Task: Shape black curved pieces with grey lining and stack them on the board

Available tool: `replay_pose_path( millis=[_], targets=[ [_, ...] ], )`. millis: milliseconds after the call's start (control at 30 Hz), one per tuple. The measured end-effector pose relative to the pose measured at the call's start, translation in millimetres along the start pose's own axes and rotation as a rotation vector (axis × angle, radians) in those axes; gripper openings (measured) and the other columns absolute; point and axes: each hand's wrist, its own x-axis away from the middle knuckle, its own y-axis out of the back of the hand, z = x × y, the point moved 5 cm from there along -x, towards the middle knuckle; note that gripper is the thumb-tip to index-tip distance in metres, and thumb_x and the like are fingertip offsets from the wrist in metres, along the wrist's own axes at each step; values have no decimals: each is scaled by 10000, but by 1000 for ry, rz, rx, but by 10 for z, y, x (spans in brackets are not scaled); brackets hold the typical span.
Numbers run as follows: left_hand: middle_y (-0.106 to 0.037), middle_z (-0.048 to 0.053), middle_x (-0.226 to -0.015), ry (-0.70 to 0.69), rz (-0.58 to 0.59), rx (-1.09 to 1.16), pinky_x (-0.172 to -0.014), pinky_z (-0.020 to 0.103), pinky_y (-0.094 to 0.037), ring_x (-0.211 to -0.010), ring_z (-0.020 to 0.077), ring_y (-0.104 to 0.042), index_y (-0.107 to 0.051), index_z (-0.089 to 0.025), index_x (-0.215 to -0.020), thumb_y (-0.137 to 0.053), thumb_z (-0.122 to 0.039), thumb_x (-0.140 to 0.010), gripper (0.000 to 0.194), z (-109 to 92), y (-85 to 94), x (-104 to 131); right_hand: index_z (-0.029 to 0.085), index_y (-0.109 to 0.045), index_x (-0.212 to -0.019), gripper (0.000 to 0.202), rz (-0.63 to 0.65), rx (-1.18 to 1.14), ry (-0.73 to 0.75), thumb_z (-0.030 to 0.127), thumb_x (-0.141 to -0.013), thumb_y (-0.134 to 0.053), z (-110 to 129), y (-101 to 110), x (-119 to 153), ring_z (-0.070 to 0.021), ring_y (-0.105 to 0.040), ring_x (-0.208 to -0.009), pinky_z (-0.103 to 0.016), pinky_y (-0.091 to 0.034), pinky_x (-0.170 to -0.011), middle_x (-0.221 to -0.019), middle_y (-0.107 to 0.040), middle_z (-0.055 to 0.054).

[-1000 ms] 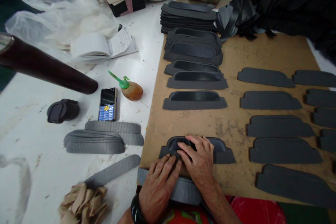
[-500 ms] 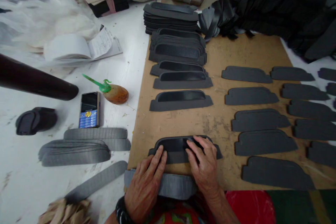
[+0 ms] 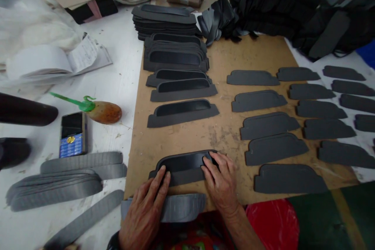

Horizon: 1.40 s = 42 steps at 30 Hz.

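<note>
A dark grey foam-like panel lies on the brown board in front of me, with a smooth, shiny black strip on its upper part. My left hand rests its outstretched fingertips on the strip's left end. At the right end, my right hand presses down with bent, separated fingertips and covers the panel's corner. Under and beside my left hand, near the board's front edge, is a stack of grey curved strips.
Panels with black strips run up the board toward a tall stack. Plain panels lie in rows at right. Loose grey strips, a phone, a brown bottle with green nozzle and an open notebook are left.
The view has shifted to the right, so most things appear further left. Both hands stay on the same panel, their fingertips in nearly the same places on the strip.
</note>
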Motion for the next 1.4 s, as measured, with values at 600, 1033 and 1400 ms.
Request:
replay_pose_path(
  millis=[600, 1033, 1400],
  targets=[
    [-230, 20, -1449, -26, -35, -14, -908, 394, -403, -1092, 230, -434, -204, -226, -1385, -316, 64, -629, 818, 102, -39, 47, 244, -421, -1281, 438, 294, 166, 177, 329, -855, -479, 209, -29, 140, -200, -337, -1246, -396, -207, -1036, -1350, -421, -13],
    [-344, 18, -1398, 32, -19, 16, -930, 417, -373, -1181, 234, -374, -136, -206, -1399, -346, 22, -543, 910, 376, 115, 433, 266, -507, -1213, 357, 201, 126, 150, 302, -863, -447, 203, -34, 199, -222, -405, -1192, -412, -245, -996, -1304, -476, -24],
    [-345, 122, -1387, -87, -104, -35, -982, 345, -366, -1303, 222, -232, -280, -82, -1350, -305, 3, -718, 638, -106, 46, 22, 278, -495, -1219, 349, 166, 127, 191, 285, -878, -423, 192, -44, 203, -213, -408, -1193, -412, -264, -985, -1293, -489, -17]
  ],
)
